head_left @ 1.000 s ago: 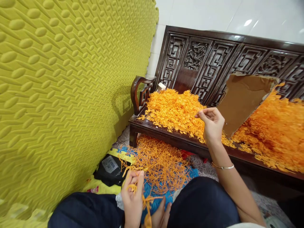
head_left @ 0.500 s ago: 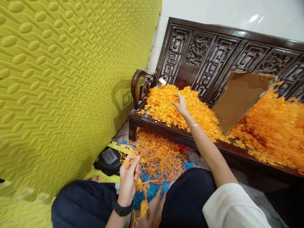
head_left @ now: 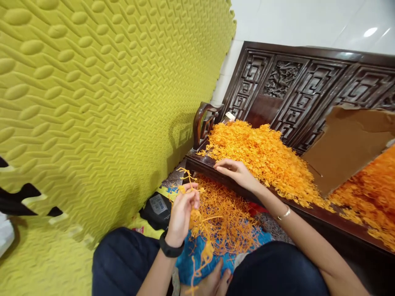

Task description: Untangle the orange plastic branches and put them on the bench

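My left hand (head_left: 185, 207) is closed around an orange plastic stem strand (head_left: 207, 250). Thin branching ends poke out above its fingers, and the rest dangles below over my feet. My right hand (head_left: 233, 172) hovers by the front edge of the bench, fingers loosely curved and slightly apart, with nothing visible in them. Behind it a heap of small orange plastic pieces (head_left: 253, 144) covers the left end of the seat. Under both hands, a tangle of bare orange stems (head_left: 222, 220) lies on a blue sheet (head_left: 188, 259) on the floor.
A dark carved wooden bench (head_left: 203, 164) stands ahead. On it a cardboard sheet (head_left: 345, 144) leans between the heap and a second orange pile (head_left: 370, 197). The yellow foam mat wall (head_left: 108, 123) rises at left. A black bag (head_left: 157, 209) lies near my left knee.
My right hand has come down off the orange heap toward my left hand. My left hand has risen a little with the strand. The view has swung left.
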Action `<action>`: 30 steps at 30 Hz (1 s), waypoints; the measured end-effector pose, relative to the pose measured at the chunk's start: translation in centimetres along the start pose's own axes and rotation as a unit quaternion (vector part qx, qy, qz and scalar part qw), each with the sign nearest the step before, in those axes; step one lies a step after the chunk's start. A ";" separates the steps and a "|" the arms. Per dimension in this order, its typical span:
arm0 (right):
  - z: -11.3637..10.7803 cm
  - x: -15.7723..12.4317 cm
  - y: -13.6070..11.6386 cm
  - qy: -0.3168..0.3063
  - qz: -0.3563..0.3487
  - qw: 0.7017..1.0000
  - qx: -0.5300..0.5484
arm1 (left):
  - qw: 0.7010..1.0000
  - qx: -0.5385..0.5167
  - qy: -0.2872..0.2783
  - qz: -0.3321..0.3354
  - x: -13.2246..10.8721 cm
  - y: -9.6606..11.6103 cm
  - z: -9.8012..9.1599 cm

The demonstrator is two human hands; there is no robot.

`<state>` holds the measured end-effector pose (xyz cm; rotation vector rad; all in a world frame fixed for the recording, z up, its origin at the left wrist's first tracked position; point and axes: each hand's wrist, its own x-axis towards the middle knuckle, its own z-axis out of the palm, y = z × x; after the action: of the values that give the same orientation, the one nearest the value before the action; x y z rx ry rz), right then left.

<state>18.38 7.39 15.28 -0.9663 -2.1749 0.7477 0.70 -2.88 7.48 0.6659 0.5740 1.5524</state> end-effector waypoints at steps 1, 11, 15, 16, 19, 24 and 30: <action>0.3 -0.7 -1.6 -0.011 -0.023 1.000 0.010 | 1.000 0.012 -0.009 0.005 0.0 0.0 0.2; 2.7 -3.9 -7.1 -0.148 -0.173 0.957 -0.180 | 0.962 0.263 -0.076 -0.004 -1.0 -0.8 0.3; 3.2 -3.6 -6.3 -0.169 -0.169 0.944 -0.226 | 0.953 0.290 -0.089 -0.015 -1.0 -0.8 0.2; 3.1 -3.4 -6.2 -0.162 -0.154 0.953 -0.202 | 0.950 0.297 -0.091 -0.018 -1.0 -0.7 0.2; 3.0 -3.0 -5.5 -0.122 -0.091 0.984 -0.092 | 0.947 0.312 -0.079 -0.001 -1.1 -0.6 0.1; 3.1 -2.5 -4.6 -0.076 -0.025 0.997 -0.022 | 0.931 0.356 -0.057 0.055 -1.4 -0.9 0.0; 3.3 -2.5 -4.6 -0.011 -0.028 0.997 -0.067 | 0.909 0.406 -0.046 0.081 -1.3 -1.3 0.7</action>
<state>15.33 2.07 15.62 -0.9637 -2.2853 0.5959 2.11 -4.05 6.94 1.4348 1.1341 1.3891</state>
